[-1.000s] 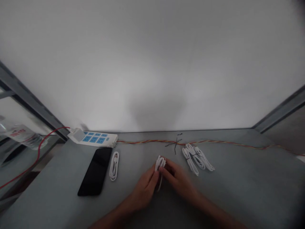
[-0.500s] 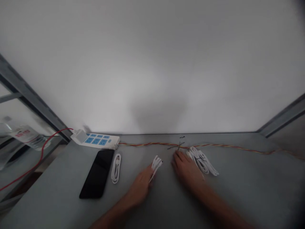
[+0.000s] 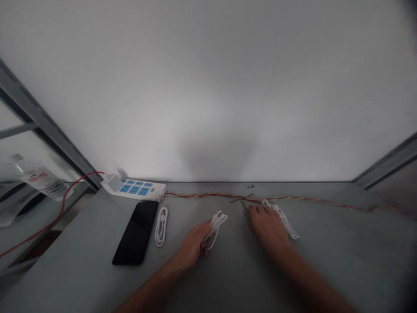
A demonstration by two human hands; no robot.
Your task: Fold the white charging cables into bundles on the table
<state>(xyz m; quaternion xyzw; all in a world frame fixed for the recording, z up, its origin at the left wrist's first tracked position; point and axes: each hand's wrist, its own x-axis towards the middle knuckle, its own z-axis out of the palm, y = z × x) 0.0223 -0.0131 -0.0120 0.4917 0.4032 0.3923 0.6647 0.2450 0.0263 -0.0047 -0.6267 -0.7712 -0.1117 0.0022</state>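
Two hands [image 3: 192, 248], one smartphone [image 3: 136, 232], one power strip [image 3: 133, 188], one bottle [image 3: 42, 182], and three white cable bundles [image 3: 160, 226].

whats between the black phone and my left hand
In the head view, a coiled white USB cable lies between the black smartphone and the left hand.

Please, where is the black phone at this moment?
In the head view, the phone lies just left of the coiled white cable and just below the power strip, with the left hand further right.
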